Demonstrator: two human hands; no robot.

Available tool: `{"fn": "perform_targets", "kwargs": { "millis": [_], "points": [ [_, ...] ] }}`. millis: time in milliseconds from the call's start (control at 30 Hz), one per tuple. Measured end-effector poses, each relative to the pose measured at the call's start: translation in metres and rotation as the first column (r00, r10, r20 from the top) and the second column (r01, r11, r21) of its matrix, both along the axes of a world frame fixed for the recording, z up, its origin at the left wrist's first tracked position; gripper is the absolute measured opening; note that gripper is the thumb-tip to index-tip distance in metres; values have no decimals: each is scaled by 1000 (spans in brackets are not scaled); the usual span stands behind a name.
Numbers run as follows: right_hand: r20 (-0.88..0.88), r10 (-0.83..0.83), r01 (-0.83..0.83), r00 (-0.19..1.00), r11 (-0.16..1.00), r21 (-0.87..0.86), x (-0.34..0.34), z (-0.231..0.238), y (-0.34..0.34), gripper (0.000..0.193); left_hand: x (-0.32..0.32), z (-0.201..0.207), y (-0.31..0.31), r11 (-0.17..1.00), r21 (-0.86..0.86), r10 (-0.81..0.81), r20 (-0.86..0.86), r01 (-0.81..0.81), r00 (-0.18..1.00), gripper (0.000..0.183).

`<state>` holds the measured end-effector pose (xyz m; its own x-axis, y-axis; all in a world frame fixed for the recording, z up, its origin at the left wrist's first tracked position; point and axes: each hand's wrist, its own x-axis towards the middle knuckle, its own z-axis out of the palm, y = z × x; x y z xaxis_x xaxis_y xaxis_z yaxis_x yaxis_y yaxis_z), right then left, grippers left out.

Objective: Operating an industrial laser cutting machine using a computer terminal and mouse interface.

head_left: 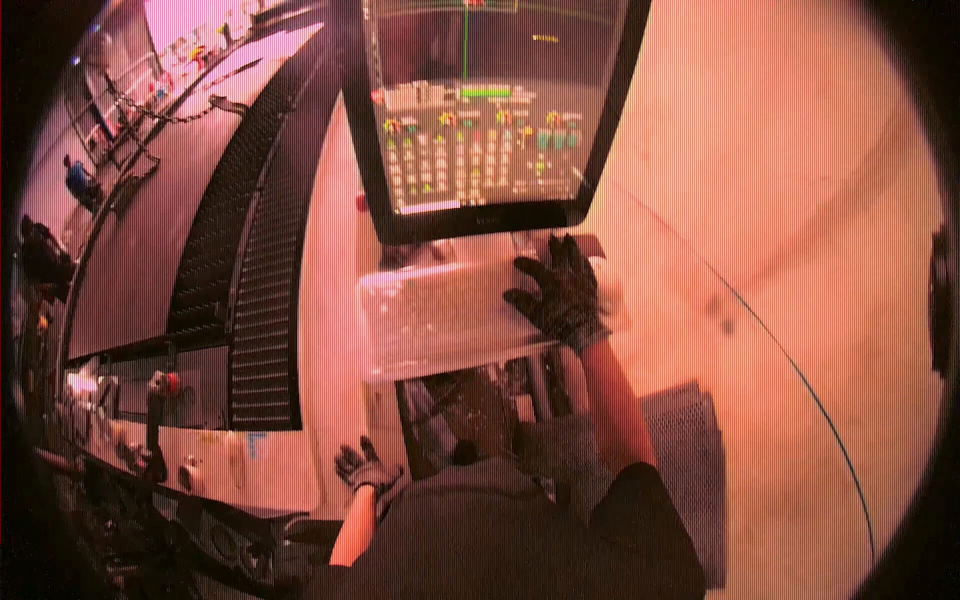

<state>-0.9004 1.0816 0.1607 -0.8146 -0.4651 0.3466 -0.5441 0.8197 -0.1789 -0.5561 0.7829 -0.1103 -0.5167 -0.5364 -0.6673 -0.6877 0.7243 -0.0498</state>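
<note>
My right hand (pixel 563 290), in a dark glove, is over the right end of a pale keyboard (pixel 440 315) under what looks like a clear cover. Its fingers are spread, and I see nothing gripped in them; whether the fingertips press down I cannot tell. Just above the keyboard stands a large black-framed monitor (pixel 482 222) showing rows of small coloured icons and a green line. Lower down, my left hand (pixel 362 466), also gloved, rests with fingers apart at the pale edge of a machine bed. A small white rounded object (pixel 608 278) sits beside my right wrist, partly hidden.
On the left lies a long machine bed with dark ribbed panels (pixel 268 330) and a red-topped knob (pixel 168 383). A chain (pixel 170 117) hangs farther off. A dark perforated mat (pixel 685 480) lies on the floor at right, and a thin cable (pixel 800 375) curves across the floor.
</note>
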Motion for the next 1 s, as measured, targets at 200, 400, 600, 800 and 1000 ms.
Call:
{"fn": "perform_targets", "kwargs": {
  "millis": [200,400,600,800,1000],
  "points": [
    [69,-46,45,997,999,24,2,4,-1,66,-7,29,7,998,54,21,59,-25,998,130],
    [-281,-103,61,954,986,-157,-16,-4,35,58,-7,34,8,997,72,37,23,-38,999,130],
    [-17,-316,306,949,928,-211,-26,-37,93,57,-6,33,7,998,52,26,36,-28,999,131],
    [56,-200,206,978,897,-391,-15,-37,93,45,-6,28,4,997,73,14,56,-18,998,130],
    [-224,-219,146,950,942,-301,-10,-30,77,47,-2,21,4,999,44,-20,78,16,997,133]
  ]
}}
